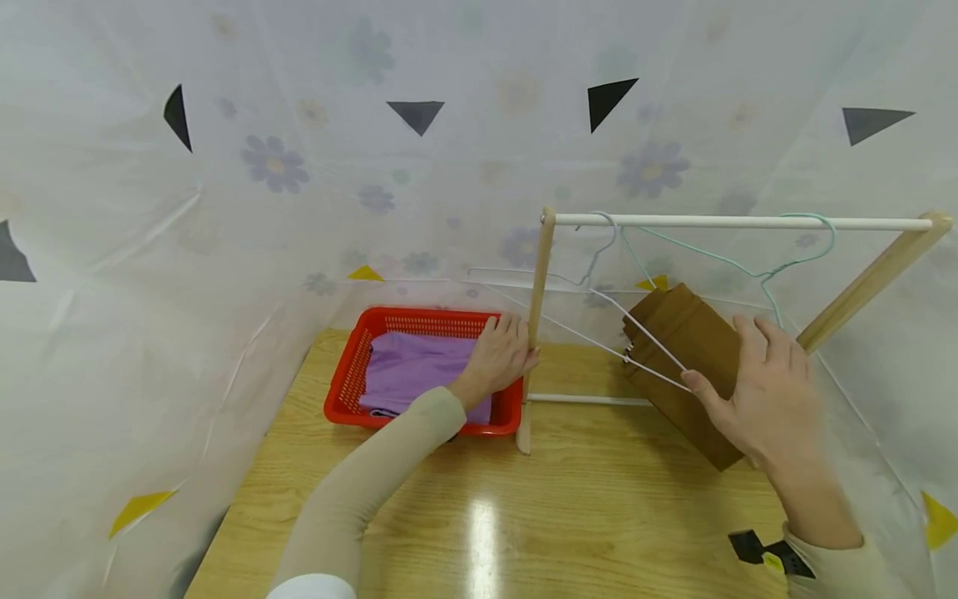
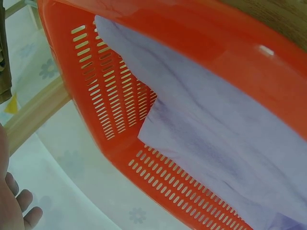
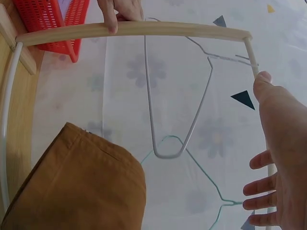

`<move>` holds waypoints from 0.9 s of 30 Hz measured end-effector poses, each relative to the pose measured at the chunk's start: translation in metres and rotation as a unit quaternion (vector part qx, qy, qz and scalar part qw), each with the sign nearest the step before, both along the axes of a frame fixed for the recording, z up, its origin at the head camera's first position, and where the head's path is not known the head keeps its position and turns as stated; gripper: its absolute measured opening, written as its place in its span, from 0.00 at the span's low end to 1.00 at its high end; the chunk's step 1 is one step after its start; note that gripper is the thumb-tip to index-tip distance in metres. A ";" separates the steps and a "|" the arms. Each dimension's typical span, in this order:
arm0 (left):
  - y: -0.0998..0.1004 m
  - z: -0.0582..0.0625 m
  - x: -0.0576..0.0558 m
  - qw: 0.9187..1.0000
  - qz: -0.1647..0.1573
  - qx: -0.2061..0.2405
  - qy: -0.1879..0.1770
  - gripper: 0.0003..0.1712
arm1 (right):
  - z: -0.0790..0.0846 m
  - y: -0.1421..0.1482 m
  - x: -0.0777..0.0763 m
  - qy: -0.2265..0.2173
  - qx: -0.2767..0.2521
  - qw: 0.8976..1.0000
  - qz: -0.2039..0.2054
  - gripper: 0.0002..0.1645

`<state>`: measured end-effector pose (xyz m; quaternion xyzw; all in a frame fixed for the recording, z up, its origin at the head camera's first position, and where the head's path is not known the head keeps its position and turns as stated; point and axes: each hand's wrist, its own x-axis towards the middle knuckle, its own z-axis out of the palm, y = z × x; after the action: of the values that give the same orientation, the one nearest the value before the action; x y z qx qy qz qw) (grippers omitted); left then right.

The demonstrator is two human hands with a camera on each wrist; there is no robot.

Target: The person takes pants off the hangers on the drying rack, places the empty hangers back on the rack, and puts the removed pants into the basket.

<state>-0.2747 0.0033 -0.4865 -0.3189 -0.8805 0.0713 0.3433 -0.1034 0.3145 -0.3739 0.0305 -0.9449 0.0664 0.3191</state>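
My left hand [image 1: 497, 358] grips the left wooden post of a small clothes rack [image 1: 542, 287], beside a red basket [image 1: 348, 378]. The right wrist view shows its fingers against that post. My right hand [image 1: 778, 399] is raised with fingers spread, in front of a folded brown garment [image 1: 692, 349] that hangs tilted on a mint-green hanger [image 1: 707, 249]. The hand holds nothing. A bare pale hanger [image 1: 550, 320] hangs from the top bar [image 1: 741, 222] near the left post. Its right end reaches close to my right thumb; I cannot tell whether they touch.
Folded purple cloth [image 1: 419, 370] lies in the basket. The rack and basket stand at the back of a wooden table [image 1: 569, 524]. A flowered pale sheet [image 1: 449, 200] with dark triangles hangs behind. The rack's lower white bar [image 1: 587, 399] runs close to the tabletop.
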 end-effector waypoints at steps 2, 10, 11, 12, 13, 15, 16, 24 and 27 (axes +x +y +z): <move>0.000 0.000 -0.001 1.000 0.002 -0.002 0.002 0.24 | 0.000 0.008 0.001 -0.002 -0.008 1.000 -0.008 0.59; 0.001 0.001 0.001 1.000 0.010 -0.007 -0.003 0.24 | -0.009 0.041 -0.005 0.036 -0.035 0.998 -0.036 0.59; 0.001 0.001 0.001 1.000 0.011 -0.007 -0.004 0.24 | -0.012 0.045 -0.006 0.047 -0.033 0.998 -0.036 0.60; 0.001 0.001 0.001 1.000 0.012 -0.008 -0.005 0.24 | -0.014 0.048 -0.007 0.060 -0.030 0.997 -0.035 0.60; 0.001 0.001 0.001 1.000 0.014 -0.008 -0.005 0.24 | -0.016 0.051 -0.009 0.074 -0.027 0.996 -0.033 0.61; 0.001 0.001 0.001 1.000 0.012 -0.004 -0.005 0.24 | -0.021 0.056 -0.011 0.099 -0.018 0.994 -0.032 0.62; 0.001 0.001 0.001 1.000 0.010 -0.002 -0.004 0.24 | -0.023 0.058 -0.013 0.110 -0.013 0.993 -0.032 0.62; 0.001 0.000 0.002 1.000 0.008 -0.002 -0.002 0.23 | -0.039 0.074 -0.023 0.152 -0.009 0.987 -0.047 0.56; 0.002 0.000 0.001 1.000 0.010 -0.004 -0.004 0.23 | -0.045 0.081 -0.026 0.144 -0.010 0.988 -0.057 0.55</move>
<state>-0.2733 0.0049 -0.4860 -0.3121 -0.8846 0.0768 0.3380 -0.1290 0.3952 -0.4187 -0.0176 -0.8887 0.0527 0.4550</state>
